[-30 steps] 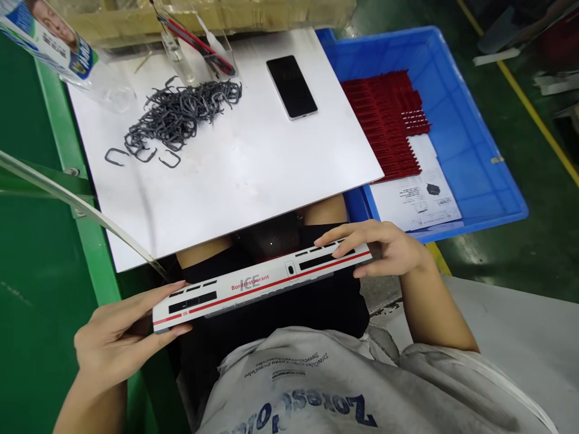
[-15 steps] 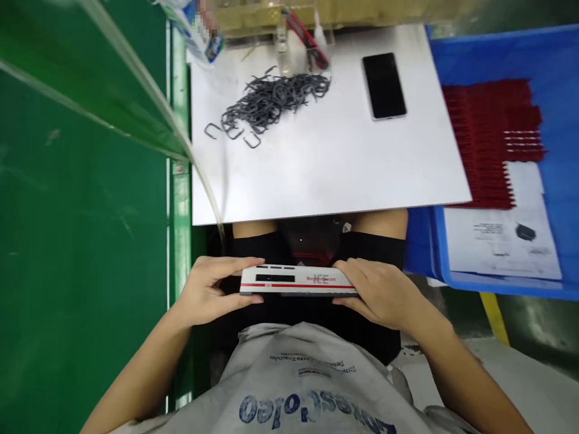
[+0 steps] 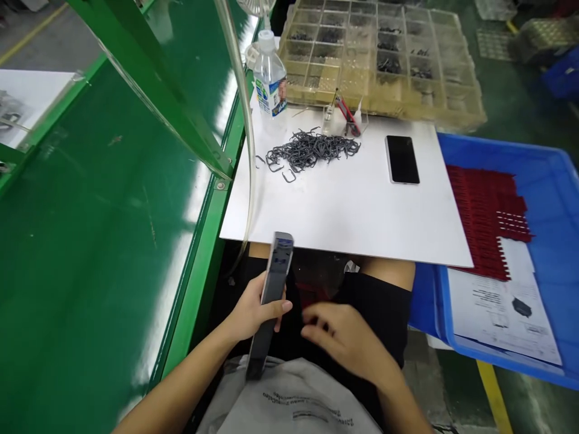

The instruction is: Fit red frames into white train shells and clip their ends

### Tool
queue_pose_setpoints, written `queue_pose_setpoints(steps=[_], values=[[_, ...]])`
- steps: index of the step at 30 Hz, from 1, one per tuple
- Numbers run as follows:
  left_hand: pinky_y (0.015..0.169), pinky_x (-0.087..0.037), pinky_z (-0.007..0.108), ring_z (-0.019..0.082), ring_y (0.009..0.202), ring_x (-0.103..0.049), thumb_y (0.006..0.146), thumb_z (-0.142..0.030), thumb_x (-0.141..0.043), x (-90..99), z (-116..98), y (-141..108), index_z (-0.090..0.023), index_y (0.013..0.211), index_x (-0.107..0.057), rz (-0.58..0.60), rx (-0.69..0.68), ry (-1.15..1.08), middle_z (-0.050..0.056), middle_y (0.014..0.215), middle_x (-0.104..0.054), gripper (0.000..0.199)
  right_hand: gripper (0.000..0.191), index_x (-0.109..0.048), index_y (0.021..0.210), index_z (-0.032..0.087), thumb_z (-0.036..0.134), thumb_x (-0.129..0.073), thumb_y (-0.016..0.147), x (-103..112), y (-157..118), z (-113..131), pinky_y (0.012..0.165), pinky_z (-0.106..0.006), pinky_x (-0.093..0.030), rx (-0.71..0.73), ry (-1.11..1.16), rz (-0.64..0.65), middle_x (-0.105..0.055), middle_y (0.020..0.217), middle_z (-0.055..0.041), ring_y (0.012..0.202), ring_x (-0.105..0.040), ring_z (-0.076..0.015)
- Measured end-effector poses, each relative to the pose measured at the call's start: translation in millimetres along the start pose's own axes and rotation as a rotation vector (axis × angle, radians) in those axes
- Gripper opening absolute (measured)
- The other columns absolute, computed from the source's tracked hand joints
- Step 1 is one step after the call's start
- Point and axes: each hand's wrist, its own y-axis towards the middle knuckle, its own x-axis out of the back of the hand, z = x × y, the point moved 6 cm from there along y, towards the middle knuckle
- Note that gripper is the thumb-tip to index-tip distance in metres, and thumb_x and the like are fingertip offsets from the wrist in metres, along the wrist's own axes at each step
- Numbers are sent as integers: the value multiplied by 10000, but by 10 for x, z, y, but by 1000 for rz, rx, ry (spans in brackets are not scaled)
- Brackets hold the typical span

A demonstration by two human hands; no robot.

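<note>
My left hand [image 3: 253, 310] is closed round the middle of a model train carriage [image 3: 270, 289], thumb lying across it. The carriage stands tilted above my lap, its dark grey underside showing; its lower end is against my shirt and its upper end reaches near the table edge. To the right of it, my right hand [image 3: 346, 340] hovers over my lap, apart from the carriage. Its fingers are loosely bent with a gap to the thumb, slightly blurred, and nothing shows in them. A pile of dark grey bent clips [image 3: 312, 150] lies on the white board [image 3: 353, 211] ahead.
A phone [image 3: 402, 160] lies on the board. Behind the pile stand a plastic bottle [image 3: 270, 84], a small tool holder [image 3: 337, 123] and a compartment box [image 3: 384, 96]. Right is a blue bin [image 3: 497, 154] with red parts [image 3: 479, 217] and paper. A clear hose [image 3: 248, 120] hangs left.
The carriage has turned from lying level between both hands to standing tilted in my left hand, underside showing. My right hand has let go of it. The view has tipped up and shifted.
</note>
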Motion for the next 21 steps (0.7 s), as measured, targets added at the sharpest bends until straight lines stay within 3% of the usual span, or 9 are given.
queue_pose_setpoints(steps=[3,5,7,10,13,15,17,18,21], values=[[352,-486,206,93,376,-510,748,-471,-998,-1,116,-12,-205,926,-581,146,183,-67,-91,589,-589,526,604,-600,1569,334,567,-772,1039,443,155,23,951,-410,-664,98,306,-292,-737,1494,-131,1168,-780,-267],[345,-478,195,98,374,-519,743,-446,-994,-87,181,-54,-202,912,-594,276,261,-121,-79,570,-597,499,762,-494,1661,379,523,-846,1001,440,340,67,1125,-453,-627,189,534,-263,-637,1638,-134,1375,-715,-276],[347,-446,177,105,378,-539,756,-437,-987,-164,218,-97,-199,889,-601,384,288,-175,-60,564,-615,473,733,-589,1564,349,493,-932,932,325,543,119,1077,-439,-652,274,719,-132,-736,1491,-128,1290,-764,-271],[342,-392,166,103,368,-525,765,-482,-997,-183,233,-131,-201,884,-596,477,280,-247,-51,550,-613,504,752,-681,1410,277,514,-1037,792,299,824,169,856,-360,-678,368,800,33,-832,1156,-93,999,-817,-243],[357,-402,166,91,379,-513,756,-641,-991,-106,199,-113,-183,1026,-643,486,240,-311,-51,601,-624,635,854,-661,1459,245,665,-989,791,618,1178,222,897,-379,-651,420,572,54,-793,1315,-139,1071,-795,-261],[399,-454,182,97,418,-550,811,-764,-898,-33,165,-78,-169,1106,-665,437,216,-341,-28,673,-648,705,665,-696,1391,230,664,-873,919,992,1513,253,879,-379,-623,392,259,-139,-759,1359,-138,1021,-765,-243],[446,-491,195,117,470,-613,875,-794,-822,29,141,-42,-163,1091,-667,378,203,-325,0,725,-671,685,411,-722,1343,218,464,-783,1020,1330,1873,316,852,-384,-584,320,-150,-375,-744,1292,-123,925,-709,-225],[464,-498,194,128,498,-645,893,-782,-814,50,133,-28,-163,1083,-663,357,199,-299,13,744,-686,664,350,-724,1351,207,352,-745,1033,1422,2056,364,861,-392,-565,287,-353,-421,-725,1276,-124,924,-689,-231],[517,-511,191,152,579,-718,900,-742,-853,52,111,-10,-170,1121,-643,373,182,-201,60,838,-756,648,270,-745,1293,160,176,-665,1035,1428,2531,486,894,-398,-523,249,-744,-286,-664,1272,-145,1008,-668,-258]])
